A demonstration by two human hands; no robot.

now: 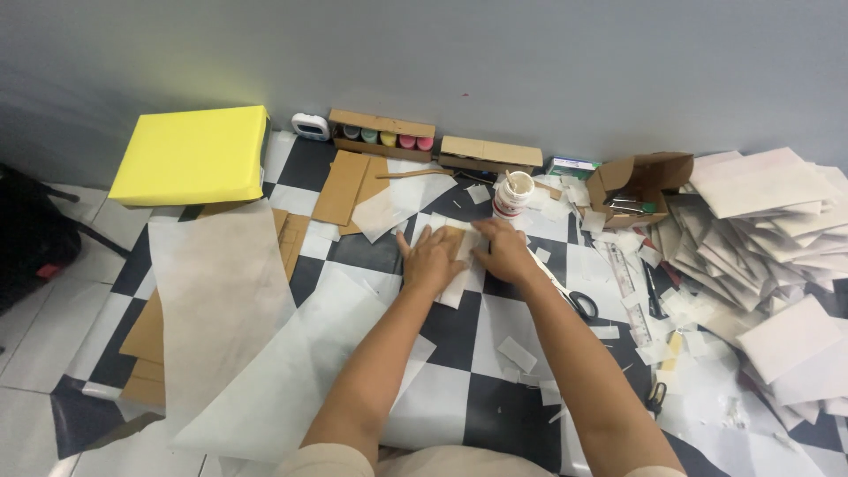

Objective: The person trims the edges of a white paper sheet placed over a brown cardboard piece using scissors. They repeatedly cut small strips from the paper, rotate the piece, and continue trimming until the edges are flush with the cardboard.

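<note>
Left hand (430,261) and right hand (505,253) press flat, fingers spread, on small cardboard piece (455,240) over white paper; glue jar (512,195) just beyond right hand on checkered floor (450,331).

Small brown cardboard piece (456,237) flat on white paper, on the checkered floor, under both hands.

Two hands, left (430,260) and right (506,252), are pressing one cardboard piece (454,238). One glue jar (512,195), one yellow box (193,155), one pair of scissors (582,305) and five paint pots (389,138) are lying around.
</note>
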